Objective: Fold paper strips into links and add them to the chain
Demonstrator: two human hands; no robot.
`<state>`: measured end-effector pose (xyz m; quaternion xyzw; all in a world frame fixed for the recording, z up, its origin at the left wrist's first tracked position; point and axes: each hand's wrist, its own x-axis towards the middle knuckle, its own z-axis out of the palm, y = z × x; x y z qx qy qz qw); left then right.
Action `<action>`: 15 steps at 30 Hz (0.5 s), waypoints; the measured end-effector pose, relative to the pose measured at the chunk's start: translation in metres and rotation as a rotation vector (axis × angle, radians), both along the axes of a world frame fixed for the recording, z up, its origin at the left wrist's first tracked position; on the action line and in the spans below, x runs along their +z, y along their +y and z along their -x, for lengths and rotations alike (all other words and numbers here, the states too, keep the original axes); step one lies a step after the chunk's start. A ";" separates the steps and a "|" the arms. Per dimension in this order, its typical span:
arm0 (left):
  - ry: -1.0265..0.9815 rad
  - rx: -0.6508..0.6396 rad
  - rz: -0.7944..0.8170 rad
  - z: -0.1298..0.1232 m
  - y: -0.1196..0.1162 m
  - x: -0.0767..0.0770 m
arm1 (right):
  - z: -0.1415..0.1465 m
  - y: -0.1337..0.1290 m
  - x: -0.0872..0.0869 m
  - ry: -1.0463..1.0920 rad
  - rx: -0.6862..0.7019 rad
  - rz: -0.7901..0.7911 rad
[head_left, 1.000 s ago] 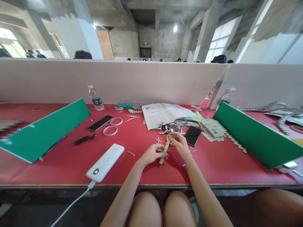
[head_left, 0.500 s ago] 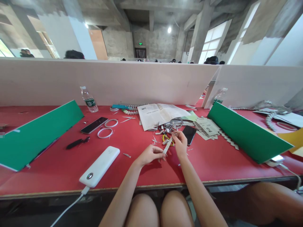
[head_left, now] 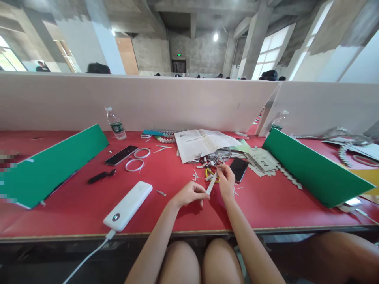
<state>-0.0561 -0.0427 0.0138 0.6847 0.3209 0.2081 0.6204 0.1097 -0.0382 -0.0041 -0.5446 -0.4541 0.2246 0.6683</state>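
Observation:
Between my two hands runs a narrow strip of printed paper (head_left: 211,184), tilted above the red table. My left hand (head_left: 192,193) pinches its near end between thumb and fingers. The far end is in the closed fingers of my right hand (head_left: 225,179). Just beyond the strip lie yellow-handled scissors or pliers (head_left: 208,172), partly hidden by my hand and the paper. Behind them is a pile of small folded paper pieces (head_left: 213,158), with thin scraps (head_left: 195,174) scattered at its left.
A newspaper sheet (head_left: 204,142) covers part of the pile. Black phone (head_left: 238,169) and cut papers (head_left: 262,159) lie right. Left are a white power bank (head_left: 128,207), tape rings (head_left: 134,165), another phone (head_left: 121,155) and a bottle (head_left: 116,125). Green boards (head_left: 314,169) stand at both sides.
The view has shifted slightly, so the table things appear a little further right. Both hands keep hold of the paper strip, with the left fingers slightly changed in pose.

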 end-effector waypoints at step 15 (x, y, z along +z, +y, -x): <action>-0.151 0.172 -0.034 -0.002 -0.001 -0.005 | -0.003 0.003 -0.005 0.022 0.077 -0.081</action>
